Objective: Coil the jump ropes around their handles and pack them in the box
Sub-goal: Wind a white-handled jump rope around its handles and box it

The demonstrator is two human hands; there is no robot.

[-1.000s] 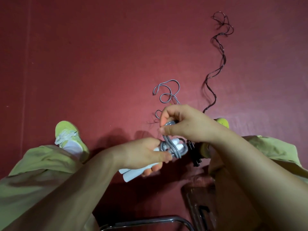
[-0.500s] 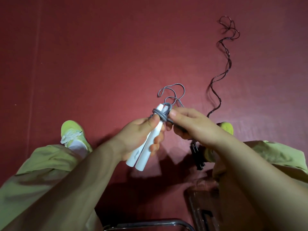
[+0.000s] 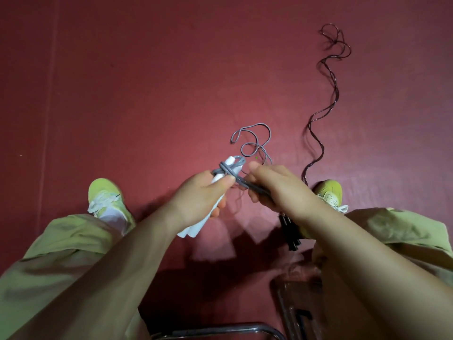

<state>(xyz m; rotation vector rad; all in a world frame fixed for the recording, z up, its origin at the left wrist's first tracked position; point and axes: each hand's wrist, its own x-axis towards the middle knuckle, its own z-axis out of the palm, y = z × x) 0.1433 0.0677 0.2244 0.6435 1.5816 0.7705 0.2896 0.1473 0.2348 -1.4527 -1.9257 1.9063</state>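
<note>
My left hand (image 3: 201, 200) grips two white jump-rope handles (image 3: 193, 229) held together, their tops pointing away from me. Grey rope (image 3: 226, 170) is wound a few turns around the upper ends. My right hand (image 3: 277, 190) pinches the grey rope just right of the handles and holds it taut. The loose rest of the grey rope (image 3: 252, 141) lies in loops on the red floor beyond my hands. A second, dark rope (image 3: 321, 123) snakes across the floor at the right, and its black handles (image 3: 290, 231) lie below my right wrist.
I sit with my legs apart in green trousers, a yellow-green shoe (image 3: 105, 200) at left and another (image 3: 329, 192) at right. A chrome chair bar (image 3: 215, 331) runs along the bottom edge. A clear box (image 3: 294, 303) stands on the floor at lower right.
The handles turned from lying crosswise to pointing away from me, and my left hand rose. My right hand moved from above the handles to their right, pulling the grey rope sideways.
</note>
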